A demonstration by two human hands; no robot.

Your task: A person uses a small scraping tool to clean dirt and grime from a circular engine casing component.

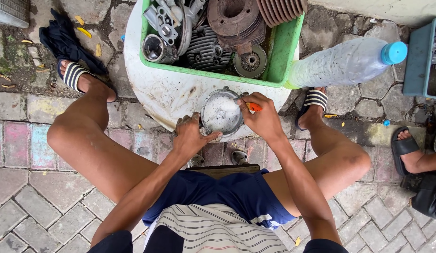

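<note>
The left hand (192,136) is gripping the round grey metal cover (221,113), facing up by the green plastic bin (288,47). The right hand (262,119) is squeezing an orange-handled tool (253,107) lying across it.

One head-worn view — steeply downward, close over lap and paving (no second view).

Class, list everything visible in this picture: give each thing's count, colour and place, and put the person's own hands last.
round metal part: one, silver-grey, on the basin rim, between the hands
orange-handled tool: one, in the right hand
basin: one, white
crate: one, green, full of engine parts
plastic bottle: one, clear with blue cap, right
dark cloth: one, upper left
left hand: steadies the part
right hand: holds the tool
</note>
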